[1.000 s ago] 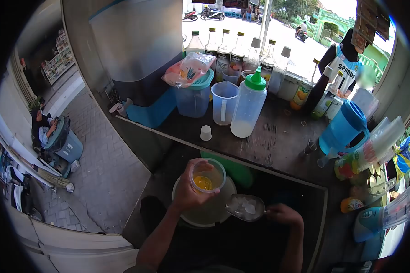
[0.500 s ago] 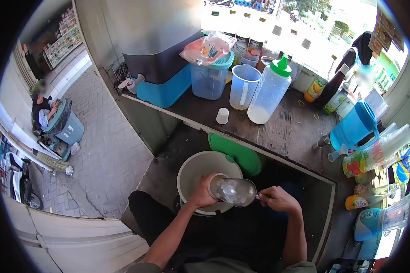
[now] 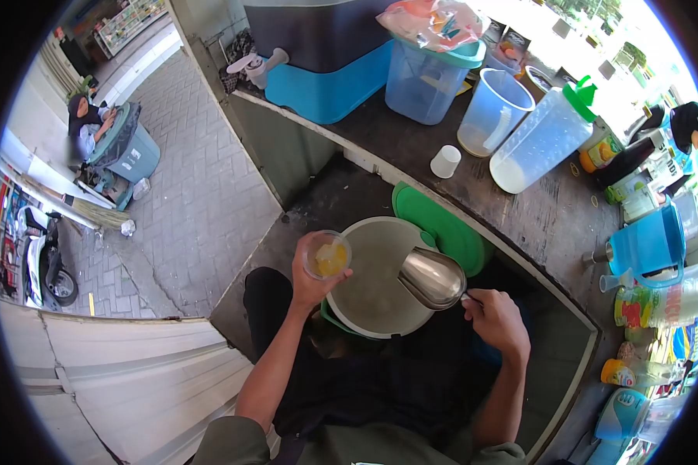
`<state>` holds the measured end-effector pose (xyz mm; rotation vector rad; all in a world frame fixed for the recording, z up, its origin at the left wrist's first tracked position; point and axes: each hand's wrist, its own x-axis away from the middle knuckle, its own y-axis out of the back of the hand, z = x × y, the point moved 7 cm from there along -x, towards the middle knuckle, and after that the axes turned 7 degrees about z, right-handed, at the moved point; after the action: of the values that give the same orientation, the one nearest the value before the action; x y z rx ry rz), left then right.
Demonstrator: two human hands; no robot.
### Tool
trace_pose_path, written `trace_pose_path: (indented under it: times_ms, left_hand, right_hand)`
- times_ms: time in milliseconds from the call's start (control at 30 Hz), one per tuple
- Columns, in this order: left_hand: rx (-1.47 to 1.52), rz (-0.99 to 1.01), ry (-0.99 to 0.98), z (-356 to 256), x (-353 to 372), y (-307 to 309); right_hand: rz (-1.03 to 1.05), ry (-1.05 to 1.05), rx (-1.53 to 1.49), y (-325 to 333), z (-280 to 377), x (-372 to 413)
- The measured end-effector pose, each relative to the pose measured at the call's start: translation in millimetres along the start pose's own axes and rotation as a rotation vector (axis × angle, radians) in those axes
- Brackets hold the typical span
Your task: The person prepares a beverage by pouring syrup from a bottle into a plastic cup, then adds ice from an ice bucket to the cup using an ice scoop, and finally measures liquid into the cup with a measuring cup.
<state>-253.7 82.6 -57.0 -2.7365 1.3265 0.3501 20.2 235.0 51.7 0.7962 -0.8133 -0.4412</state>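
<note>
My left hand [image 3: 310,285] is wrapped round a clear plastic cup [image 3: 316,267] at the left rim of a pale round bucket [image 3: 347,306]. Ice pieces [image 3: 332,254] and something yellow show inside the cup. In my right hand [image 3: 500,324] is the handle of a metal ice scoop [image 3: 436,277]. The scoop hangs over the bucket's right side, its rounded back turned up and its mouth toward the bucket's middle. Behind the bucket a green lid [image 3: 450,232] leans by the counter edge.
Along the dark wooden counter [image 3: 411,159] stand a small white cup [image 3: 445,161], a measuring jug [image 3: 495,108], a green-capped bottle [image 3: 541,139], a lidded tub [image 3: 425,85] and a blue pitcher [image 3: 645,244]. Outside at left, a person [image 3: 89,124] is beside a bin [image 3: 134,151].
The scoop, which held ice at the cup's mouth, has swung right and turned over above the bucket. My left hand has drawn the cup leftward. The view has shifted too.
</note>
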Motion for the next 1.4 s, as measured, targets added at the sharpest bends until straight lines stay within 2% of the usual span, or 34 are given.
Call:
trace_pose_path:
  times_ms: [33, 67, 100, 133, 167, 200, 267, 333, 367, 433, 533, 667, 700, 733, 767, 833, 867, 933, 1067, 1133, 1300, 1400]
  left_hand:
    - [-0.038, -0.068, -0.023, -1.8, -2.5, 20.2]
    - [-0.038, -0.105, -0.001, 1.4, -3.5, 38.4]
    - [-0.252, -0.179, -0.068, -4.0, -5.1, 59.5]
    - [-0.472, -0.248, -0.132, -9.5, -3.1, 76.7]
    - [-0.481, -0.285, -0.122, -5.6, -1.9, 90.9]
    - [-0.514, -0.364, -0.118, -2.2, 1.2, 105.8]
    - [-0.602, -0.472, -0.128, 2.6, 8.1, 127.9]
    - [-0.658, -0.565, -0.084, 8.8, 20.2, 143.8]
    - [-0.706, -0.619, -0.062, 10.5, 26.2, 151.7]
    - [-0.779, -0.683, 0.002, 8.6, 42.2, 162.0]
    - [-0.874, -0.743, 0.048, 6.6, 62.2, 175.8]
    - [-1.003, -0.763, 0.085, 4.3, 78.7, 183.9]
    - [-1.014, -0.772, 0.08, 5.3, 81.4, 183.7]
    - [-0.882, -0.784, 0.045, 10.6, 81.2, 188.5]
    - [-0.744, -0.792, 0.025, 15.0, 82.8, 190.2]
    - [-0.767, -0.782, 0.026, 14.8, 76.6, 186.9]
    - [-0.777, -0.766, 0.034, 15.0, 73.1, 184.2]
    - [-0.735, -0.758, 0.027, 18.5, 63.7, 180.2]
    - [-0.654, -0.711, 0.003, 16.0, 34.6, 156.7]
    - [-0.614, -0.676, -0.038, 15.8, 19.3, 144.5]
    - [-0.596, -0.518, -0.136, 7.3, -10.3, 106.9]
    - [-0.547, -0.337, -0.175, 1.2, -21.5, 70.8]
  right_hand:
    - [-0.028, 0.024, 0.113, -19.4, -12.6, -24.6]
    - [0.073, 0.033, 0.166, -56.5, -28.1, -58.0]
    - [0.17, 0.048, 0.222, -99.2, -45.5, -97.4]
    - [0.266, -0.06, 0.288, -147.9, -62.0, -133.2]
    - [0.305, -0.135, 0.321, -184.2, -61.3, -154.4]
    - [0.493, -0.211, 0.366, -239.0, -78.5, -179.3]
    - [0.589, -0.255, 0.357, -321.5, -100.3, -204.2]
    - [0.566, -0.309, 0.206, -317.6, -60.3, -196.3]
    - [0.584, -0.293, 0.225, -333.3, -66.1, -209.6]
    - [0.629, -0.445, 0.038, -385.7, -104.5, -223.9]
    - [0.649, -0.358, 0.07, -468.6, -179.0, -256.3]
    - [0.64, -0.419, -0.021, -470.6, -164.4, -265.1]
    - [0.528, -0.254, 0.07, -468.4, -151.7, -276.9]
    - [0.402, -0.084, 0.149, -468.7, -133.9, -294.6]
    - [0.403, -0.072, 0.148, -474.8, -140.9, -306.7]
    - [0.453, 0.127, -0.019, -475.4, -147.0, -335.0]
    - [0.452, 0.13, -0.018, -465.6, -154.0, -340.4]
    - [0.672, 0.081, -0.371, -446.2, -166.8, -338.5]
    - [0.744, 0.201, -0.504, -383.2, -143.7, -323.9]
    - [0.925, 0.189, -0.493, -365.0, -130.7, -307.7]
    - [0.803, 0.311, -0.545, -296.5, -118.2, -256.6]
    - [0.696, 0.367, -0.64, -249.7, -118.4, -214.6]
